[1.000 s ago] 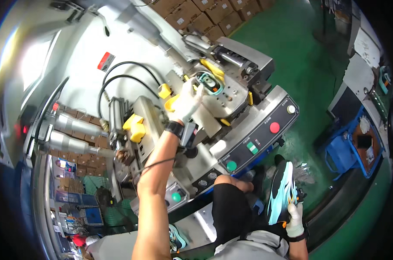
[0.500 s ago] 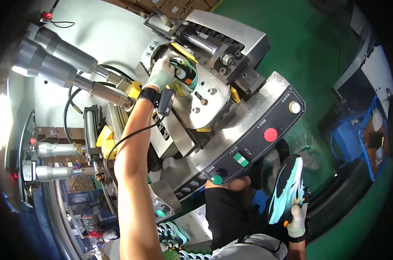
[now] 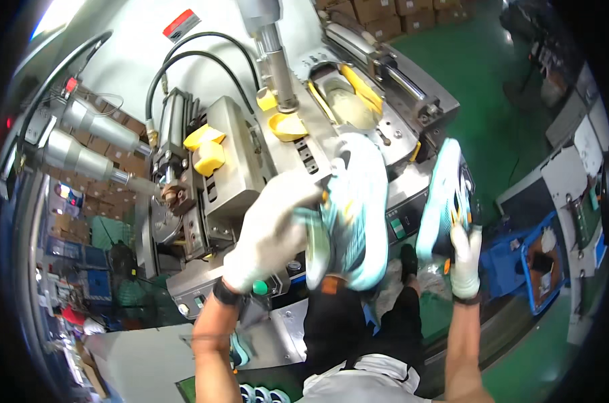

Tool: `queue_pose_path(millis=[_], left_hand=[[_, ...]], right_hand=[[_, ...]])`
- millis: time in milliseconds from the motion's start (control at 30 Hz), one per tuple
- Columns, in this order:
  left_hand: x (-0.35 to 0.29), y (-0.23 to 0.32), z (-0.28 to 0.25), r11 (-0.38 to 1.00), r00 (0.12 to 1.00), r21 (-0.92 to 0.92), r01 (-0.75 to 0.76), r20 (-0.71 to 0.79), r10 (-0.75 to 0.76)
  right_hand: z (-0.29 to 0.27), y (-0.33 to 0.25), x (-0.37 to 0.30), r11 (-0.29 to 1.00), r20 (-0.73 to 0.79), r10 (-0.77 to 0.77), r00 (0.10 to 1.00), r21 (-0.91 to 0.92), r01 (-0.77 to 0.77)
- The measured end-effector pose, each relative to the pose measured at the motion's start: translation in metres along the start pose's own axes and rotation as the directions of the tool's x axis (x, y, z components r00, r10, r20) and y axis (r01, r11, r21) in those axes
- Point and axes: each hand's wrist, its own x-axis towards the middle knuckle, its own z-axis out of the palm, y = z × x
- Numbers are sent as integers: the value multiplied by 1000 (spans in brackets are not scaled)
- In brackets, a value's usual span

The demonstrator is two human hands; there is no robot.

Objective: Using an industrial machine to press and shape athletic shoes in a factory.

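My gloved left hand is closed on a light-blue sports shoe, smeared by motion, held in front of the press machine. My gloved right hand grips a second light-blue sports shoe by one end, off to the right, its white sole edge showing. Beyond the left shoe is the machine's shaped cavity, with yellow pads along its side; no shoe shows in it.
Metal cylinders and yellow pads stand on the machine at the left. A green button is on its front. Several shoes lie below. A blue-framed cart stands on the green floor at right.
My left hand has come back from the machine's cavity, bringing out the shoe that was there. My right hand has moved up with its shoe. The view has turned.
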Motion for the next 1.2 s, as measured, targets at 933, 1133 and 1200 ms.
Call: queue_pose_path(millis=[933,1133,1200], left_hand=[[-307,8,58,805,806,-264,531,450,-384],[-291,24,70,850,867,-263,456,349,-357],[-286,31,74,865,885,-240,441,277,-374]], right_hand=[[182,44,32,490,706,-352,615,-421,763],[123,127,-46,43,776,99,623,-629,776],[110,117,-55,344,691,-28,722,-671,656]])
